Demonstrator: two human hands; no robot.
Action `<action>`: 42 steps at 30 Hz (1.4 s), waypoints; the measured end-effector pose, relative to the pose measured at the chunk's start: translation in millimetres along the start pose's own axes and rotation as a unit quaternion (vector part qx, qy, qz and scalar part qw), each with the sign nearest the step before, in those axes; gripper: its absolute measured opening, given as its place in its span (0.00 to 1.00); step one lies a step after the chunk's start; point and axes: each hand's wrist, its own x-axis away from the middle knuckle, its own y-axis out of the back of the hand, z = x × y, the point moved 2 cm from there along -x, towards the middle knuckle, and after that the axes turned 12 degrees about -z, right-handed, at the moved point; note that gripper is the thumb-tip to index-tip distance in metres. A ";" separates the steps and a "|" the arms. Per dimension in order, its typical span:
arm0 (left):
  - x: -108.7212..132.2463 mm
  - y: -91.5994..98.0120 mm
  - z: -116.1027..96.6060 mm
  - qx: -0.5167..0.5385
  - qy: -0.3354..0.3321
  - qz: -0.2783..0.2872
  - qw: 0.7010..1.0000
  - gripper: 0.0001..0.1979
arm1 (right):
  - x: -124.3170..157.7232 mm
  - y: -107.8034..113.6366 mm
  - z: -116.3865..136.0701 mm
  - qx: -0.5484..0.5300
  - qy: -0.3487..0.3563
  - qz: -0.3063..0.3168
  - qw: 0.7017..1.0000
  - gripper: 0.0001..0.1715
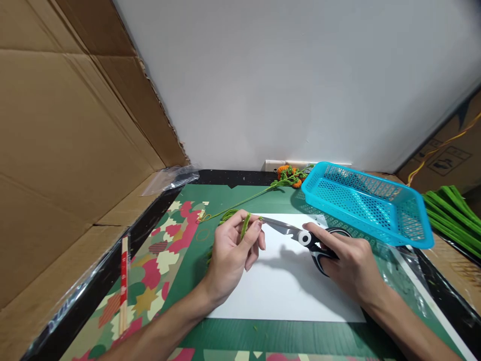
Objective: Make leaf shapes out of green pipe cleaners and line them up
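Note:
My left hand is closed with its fingertips pinched on a thin green stem, which bends over the fingers. More green strands show behind that hand, partly hidden by it. My right hand grips a pair of scissors with black and white handles. Their blades point left, and the tips meet the stem's end at my left fingertips. I cannot tell whether they touch it. Both hands are above a white sheet of paper on a green mat.
A blue perforated basket stands at the back right, beside a bundle of long green stems. Orange flowers on a long stem lie at the back. Wrapped wooden chopsticks lie left. Cardboard borders the left side.

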 end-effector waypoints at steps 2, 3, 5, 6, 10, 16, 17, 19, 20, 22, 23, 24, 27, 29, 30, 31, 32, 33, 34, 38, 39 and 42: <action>0.4 0.1 -0.2 -0.006 -0.004 0.000 1.000 0.12 | -0.3 -0.3 0.0 0.006 0.000 0.003 1.000 0.38; 0.6 0.1 -0.4 -0.009 -0.006 0.000 1.000 0.11 | -0.4 -0.5 -0.1 0.010 0.000 0.005 1.000 0.38; 1.0 0.4 -0.6 -0.016 -0.009 0.000 1.000 0.11 | -0.7 -1.1 -0.2 0.016 -0.001 0.008 1.000 0.38; 1.0 0.6 -0.6 -0.018 -0.010 0.001 1.000 0.11 | -0.8 -1.2 -0.3 0.018 -0.002 0.009 1.000 0.38; 0.7 1.2 0.0 -0.025 -0.012 0.005 1.000 0.11 | -0.7 -0.6 0.2 0.027 0.000 0.007 1.000 0.38; -0.1 1.9 0.3 -0.048 -0.019 -0.002 0.999 0.12 | -3.0 1.7 2.6 0.066 0.014 0.027 0.997 0.38; -0.4 2.2 0.5 -0.052 -0.019 -0.003 0.998 0.12 | -3.7 1.9 3.0 0.074 0.018 0.026 0.997 0.38; -1.1 2.9 1.1 -0.062 -0.018 -0.004 0.998 0.12 | -4.6 1.8 3.4 0.089 0.024 0.026 0.995 0.38; -1.5 3.2 1.4 -0.068 -0.019 -0.004 0.997 0.11 | -4.6 1.5 3.5 0.095 0.026 0.029 0.995 0.38; -2.5 3.9 1.8 -0.081 -0.022 -0.008 0.996 0.11 | -3.6 0.1 3.4 0.100 0.025 0.041 0.994 0.39; -3.0 4.2 2.0 -0.086 -0.023 -0.010 0.996 0.12 | -2.5 -0.9 3.2 0.101 0.022 0.050 0.993 0.39; -3.6 4.4 2.0 -0.090 -0.025 -0.013 0.996 0.12 | -1.2 -2.1 3.0 0.099 0.015 0.060 0.993 0.40; -5.2 4.5 1.7 -0.095 -0.028 -0.016 0.995 0.13 | 2.0 -6.2 3.2 0.067 -0.034 0.095 0.993 0.42; -6.3 4.5 0.9 -0.093 -0.028 -0.018 0.995 0.12 | 1.3 -8.1 5.1 0.013 -0.094 0.121 0.988 0.44; -6.9 4.6 0.3 -0.090 -0.027 -0.019 0.995 0.12 | -0.3 -8.6 6.7 -0.025 -0.127 0.138 0.982 0.43; -7.5 4.7 -0.4 -0.086 -0.026 -0.019 0.996 0.12 | -2.7 -8.7 9.0 -0.068 -0.156 0.156 0.973 0.41; -8.1 4.8 -1.1 -0.081 -0.025 -0.019 0.996 0.12 | -5.8 -8.4 11.5 -0.113 -0.180 0.176 0.961 0.35; -8.7 4.9 -1.9 -0.076 -0.023 -0.017 0.997 0.12 | -9.2 -7.5 14.0 -0.158 -0.199 0.196 0.947 0.27; -9.2 5.0 -2.6 -0.072 -0.022 -0.014 0.997 0.12 | -12.6 -6.4 16.1 -0.201 -0.217 0.214 0.931 0.17; -9.8 4.7 -4.8 -0.067 -0.022 0.006 0.997 0.12 | -16.9 -2.7 15.5 -0.341 -0.344 0.292 0.825 0.10; -9.6 4.4 -5.2 -0.065 -0.021 0.010 0.998 0.11 | -15.6 -2.5 13.9 -0.369 -0.377 0.315 0.789 0.15; -8.6 3.8 -6.5 -0.059 -0.021 0.017 0.998 0.12 | -12.5 -1.6 9.5 -0.431 -0.432 0.355 0.708 0.29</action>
